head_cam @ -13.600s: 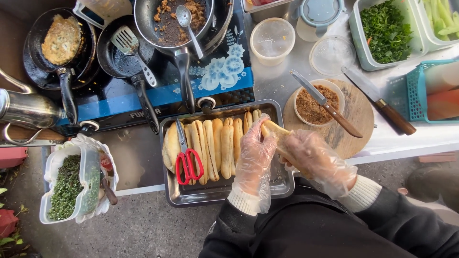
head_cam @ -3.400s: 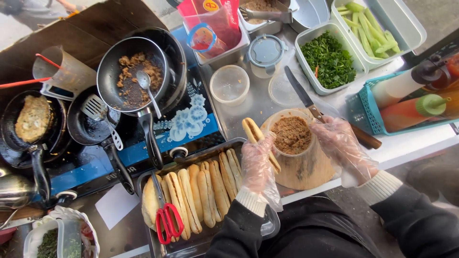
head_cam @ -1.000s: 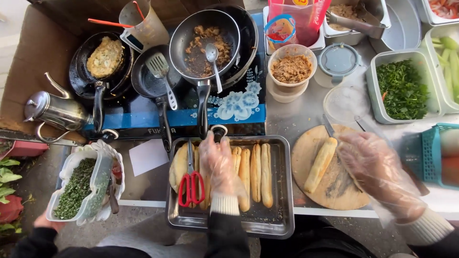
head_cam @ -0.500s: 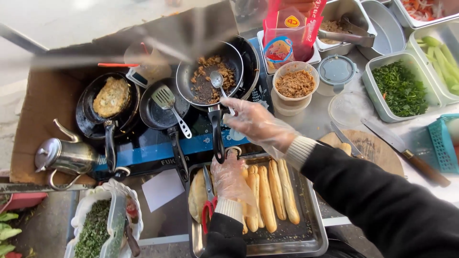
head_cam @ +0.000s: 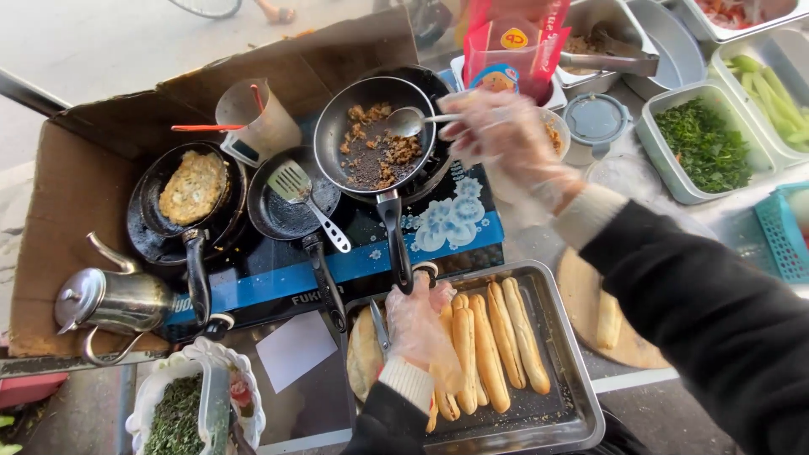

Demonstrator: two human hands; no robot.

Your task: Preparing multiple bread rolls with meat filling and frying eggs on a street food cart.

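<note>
Both my hands wear clear plastic gloves. My left hand (head_cam: 417,313) grips the black handle of the frying pan (head_cam: 374,135), which holds browned minced meat and stands on the blue-fronted stove (head_cam: 354,244). My right hand (head_cam: 501,135) holds the handle of a metal spoon (head_cam: 409,122) whose bowl rests over the meat in the pan. Below the pan, a metal tray (head_cam: 552,396) holds several long bread rolls (head_cam: 497,337).
A small pan with a slotted spatula (head_cam: 295,181) and a pan with an omelette (head_cam: 194,187) lie left. A metal kettle (head_cam: 114,299) stands at far left. A wooden board (head_cam: 590,295) with a roll, a herb tub (head_cam: 704,147), lidded cups and a red packet surround the stove.
My left hand has left the rolls and taken the pan handle. My right hand has taken the spoon in the meat pan. The view has shifted left.
</note>
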